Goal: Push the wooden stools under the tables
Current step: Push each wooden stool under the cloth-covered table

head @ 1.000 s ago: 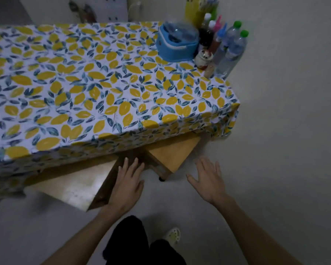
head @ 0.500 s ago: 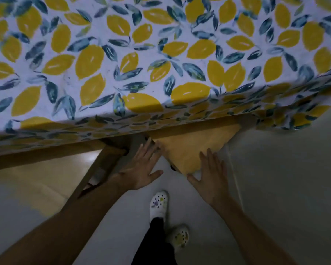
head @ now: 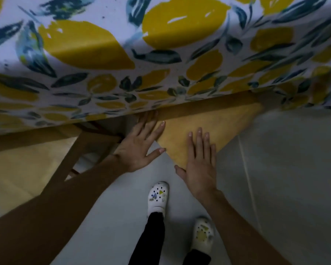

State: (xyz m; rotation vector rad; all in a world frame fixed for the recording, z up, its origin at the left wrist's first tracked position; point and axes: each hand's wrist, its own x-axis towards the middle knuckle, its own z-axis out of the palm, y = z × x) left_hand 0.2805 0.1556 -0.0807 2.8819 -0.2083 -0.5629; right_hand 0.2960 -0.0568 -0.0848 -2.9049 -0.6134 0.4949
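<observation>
A wooden stool (head: 225,125) pokes out corner-first from under the table, whose lemon-print cloth (head: 161,54) hangs over its far part. My right hand (head: 200,165) lies flat on the stool's near corner, fingers spread. My left hand (head: 141,144) is flat against the stool's left edge, fingertips reaching under the cloth. A second wooden stool (head: 19,169) stands to the left, partly under the table, with my left forearm crossing over it.
The grey floor (head: 285,188) spreads to the right and below. My two feet in white clogs (head: 158,197) stand just behind the stool's corner. The tablecloth's hem hangs low across the whole view.
My head has dropped closer to the table edge. My right hand has slid further onto the stool's corner, and my left hand has settled against its left edge.
</observation>
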